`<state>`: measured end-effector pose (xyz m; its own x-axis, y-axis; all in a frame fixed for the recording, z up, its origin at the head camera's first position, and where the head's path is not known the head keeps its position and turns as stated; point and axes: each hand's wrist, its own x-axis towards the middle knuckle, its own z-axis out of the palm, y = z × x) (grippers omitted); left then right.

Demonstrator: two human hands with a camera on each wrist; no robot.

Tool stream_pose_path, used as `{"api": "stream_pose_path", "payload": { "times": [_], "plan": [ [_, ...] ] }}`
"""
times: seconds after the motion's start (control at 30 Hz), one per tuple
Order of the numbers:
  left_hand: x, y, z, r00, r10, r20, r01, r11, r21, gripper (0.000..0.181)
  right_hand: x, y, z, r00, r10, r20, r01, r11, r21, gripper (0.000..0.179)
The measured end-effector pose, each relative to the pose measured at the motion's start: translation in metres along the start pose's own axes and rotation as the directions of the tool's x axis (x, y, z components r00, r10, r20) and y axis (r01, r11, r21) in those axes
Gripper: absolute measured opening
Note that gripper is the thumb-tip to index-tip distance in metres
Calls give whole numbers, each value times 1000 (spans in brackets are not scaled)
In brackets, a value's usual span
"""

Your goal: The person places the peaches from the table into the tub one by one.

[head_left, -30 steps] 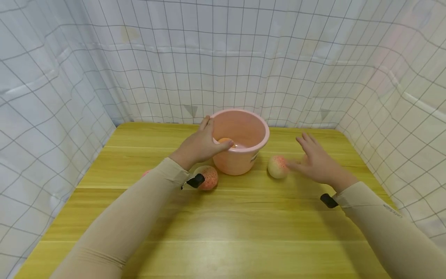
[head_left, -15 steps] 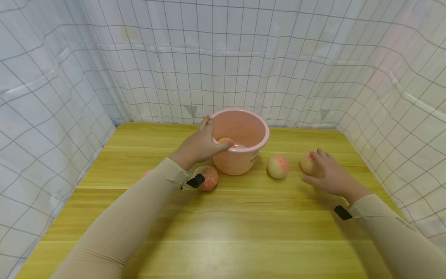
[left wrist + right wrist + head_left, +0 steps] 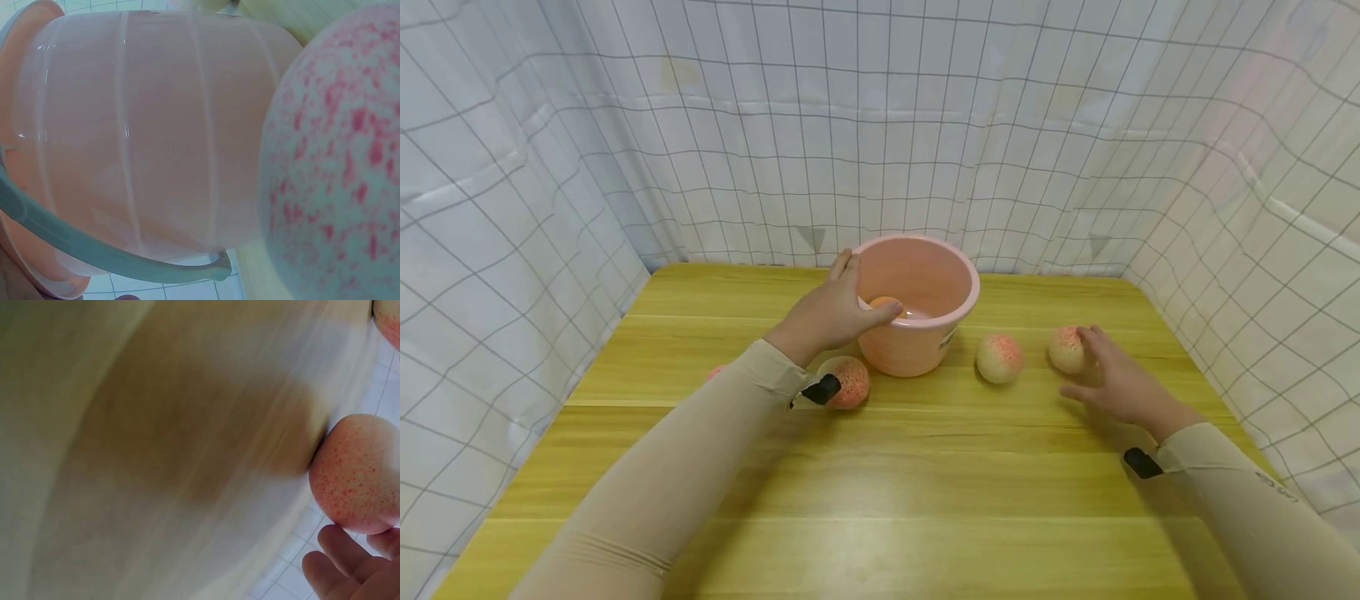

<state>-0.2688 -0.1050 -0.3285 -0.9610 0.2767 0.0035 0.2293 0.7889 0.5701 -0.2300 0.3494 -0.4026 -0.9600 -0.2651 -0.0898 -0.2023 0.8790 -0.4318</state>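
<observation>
My left hand (image 3: pixel 831 315) grips the rim of a pink bucket (image 3: pixel 910 350), thumb hooked over the edge and fingers along the outside. Inside the bucket lies an orange round fruit (image 3: pixel 883 302), partly hidden by the thumb. At the right, my right hand (image 3: pixel 1116 383) reaches around the near side of a peach (image 3: pixel 1066 350), thumb held apart from the fingers. In the right wrist view the fingertips are right at that peach (image 3: pixel 356 472). A second peach (image 3: pixel 999 359) sits between the bucket and the right hand.
A speckled peach (image 3: pixel 852 383) rests below my left wrist and fills the right of the left wrist view. Behind the left sleeve a bit of a pink thing (image 3: pixel 715 372) peeks out. Gridded white curtains (image 3: pixel 917 125) enclose the wooden table (image 3: pixel 880 483).
My right hand has moved right and a little nearer, from beside the middle peach to the far-right peach, which came into sight. The left hand and bucket have stayed put.
</observation>
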Motion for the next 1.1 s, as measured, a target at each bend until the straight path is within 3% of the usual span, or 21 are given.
{"api": "stream_pose_path", "payload": {
  "times": [0.23,0.67,1.1],
  "plan": [
    [0,1,1,1000,-2,0,2,1000,-5,125,4,14,-1,999,-21,-36,23,998,59,109],
    [1,1,1,1000,-2,4,2,1000,-1,125,15,36,-6,999,-16,31,10,979,202,111],
    [0,1,1,1000,1,-4,-1,1000,1,127,28,36,-9,996,-10,83,-7,980,199,106]
  ]
}}
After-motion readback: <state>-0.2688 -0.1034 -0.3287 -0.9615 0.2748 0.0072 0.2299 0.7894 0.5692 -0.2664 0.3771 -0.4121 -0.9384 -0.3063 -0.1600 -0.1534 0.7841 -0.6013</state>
